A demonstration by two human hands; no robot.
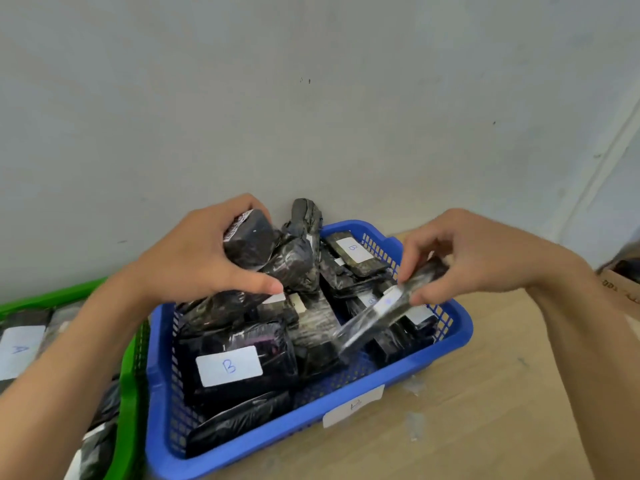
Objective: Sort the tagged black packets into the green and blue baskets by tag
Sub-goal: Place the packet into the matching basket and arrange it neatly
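A green basket [129, 393] holding A-tagged packets [24, 322] sits at left. The left hand [194, 259] grips a black packet [251, 244] above the packed blue basket [462, 329]; the right hand [476, 259] pinches a flat tagged packet [379, 315] over its right side, beside bare tabletop [485, 417].

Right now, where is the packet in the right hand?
Head view, right of centre: the right hand pinches the packet above the blue basket, near its right rim.

Both bare arms reach forward, one from each lower corner. The left hand [194, 251] is palm down, its fingers [230, 206] and thumb curled round a bulky packet [249, 244]. The right hand [464, 251], at a similar height, pinches a flat packet [381, 313] between thumb and fingertips.
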